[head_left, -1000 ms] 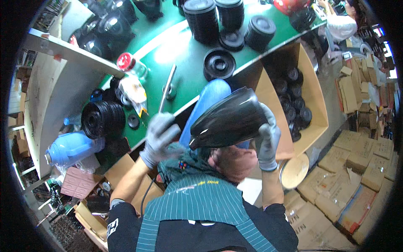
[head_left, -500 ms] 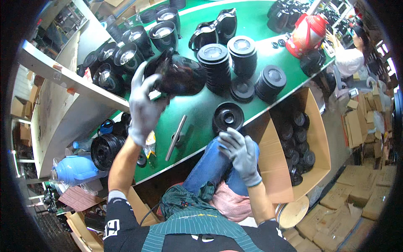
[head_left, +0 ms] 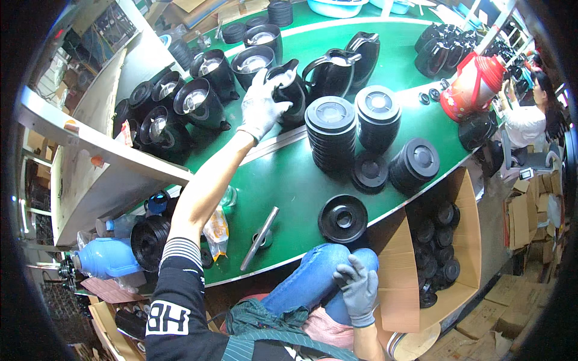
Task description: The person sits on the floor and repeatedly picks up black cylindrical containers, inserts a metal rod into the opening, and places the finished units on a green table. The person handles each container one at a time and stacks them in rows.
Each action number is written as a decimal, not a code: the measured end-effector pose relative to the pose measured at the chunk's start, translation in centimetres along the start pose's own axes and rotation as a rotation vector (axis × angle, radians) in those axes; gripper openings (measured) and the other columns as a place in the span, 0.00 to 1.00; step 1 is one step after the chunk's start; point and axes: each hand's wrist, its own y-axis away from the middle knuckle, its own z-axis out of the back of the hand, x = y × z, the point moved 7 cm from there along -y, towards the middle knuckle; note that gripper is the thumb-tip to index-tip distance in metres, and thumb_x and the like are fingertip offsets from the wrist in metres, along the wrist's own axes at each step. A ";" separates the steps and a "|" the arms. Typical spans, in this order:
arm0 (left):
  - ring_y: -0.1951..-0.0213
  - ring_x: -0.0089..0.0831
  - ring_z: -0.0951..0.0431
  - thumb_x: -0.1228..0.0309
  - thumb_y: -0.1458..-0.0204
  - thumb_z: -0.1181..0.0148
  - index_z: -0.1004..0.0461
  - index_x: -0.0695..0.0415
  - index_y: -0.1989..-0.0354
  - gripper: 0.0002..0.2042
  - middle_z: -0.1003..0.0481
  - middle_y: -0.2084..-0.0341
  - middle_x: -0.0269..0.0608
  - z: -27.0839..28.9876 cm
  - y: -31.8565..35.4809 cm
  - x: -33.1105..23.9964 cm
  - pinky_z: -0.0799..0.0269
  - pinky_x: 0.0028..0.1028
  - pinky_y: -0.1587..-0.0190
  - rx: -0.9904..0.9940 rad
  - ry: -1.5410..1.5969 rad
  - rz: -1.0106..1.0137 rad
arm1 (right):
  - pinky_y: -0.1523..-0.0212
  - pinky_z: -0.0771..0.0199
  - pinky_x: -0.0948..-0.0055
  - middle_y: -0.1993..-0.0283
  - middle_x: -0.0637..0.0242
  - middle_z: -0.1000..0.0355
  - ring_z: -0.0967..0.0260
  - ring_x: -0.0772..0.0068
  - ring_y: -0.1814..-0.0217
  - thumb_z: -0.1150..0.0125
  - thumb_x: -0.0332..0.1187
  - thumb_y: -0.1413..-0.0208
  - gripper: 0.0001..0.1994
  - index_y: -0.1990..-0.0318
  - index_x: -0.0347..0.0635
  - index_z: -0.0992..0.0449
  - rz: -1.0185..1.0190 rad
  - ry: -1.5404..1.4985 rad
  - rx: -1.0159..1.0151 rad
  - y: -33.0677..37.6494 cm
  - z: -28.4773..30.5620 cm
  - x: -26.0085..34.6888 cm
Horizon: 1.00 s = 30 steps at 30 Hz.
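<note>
My left hand (head_left: 262,109), in a grey glove, reaches across the table to a glossy black jug (head_left: 293,96) standing upright. Its fingers and thumb are around the jug's near left side, covering where a handle might be. Just right of that jug stand two more black jugs with handles, one nearer (head_left: 332,77) and one farther (head_left: 363,57). My right hand (head_left: 359,292), also gloved, is over my lap with loosely bent fingers apart and nothing in it. Beyond it, a round black lid-like part (head_left: 342,218) lies at the table's edge.
Stacks of black discs (head_left: 331,135) stand mid-table. Several open black vessels (head_left: 195,102) crowd the left. A metal rod (head_left: 260,237) lies near the front edge. A cardboard box (head_left: 463,240) of black parts is at right, beyond it a red flask (head_left: 472,87) and another person (head_left: 530,120).
My left hand has carried the jug from mid-air away from me to the table, beside the other jugs. My right hand stays over my lap. The view has shifted.
</note>
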 end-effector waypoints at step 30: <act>0.55 0.46 0.13 0.59 0.48 0.29 0.11 0.40 0.51 0.15 0.13 0.60 0.42 0.9 -21.4 2.8 0.17 0.45 0.49 -0.312 -0.544 -0.142 | 0.43 0.18 0.55 0.41 0.36 0.21 0.18 0.41 0.47 0.64 0.59 0.23 0.38 0.28 0.31 0.32 -0.042 0.372 -0.007 0.3 2.3 -0.4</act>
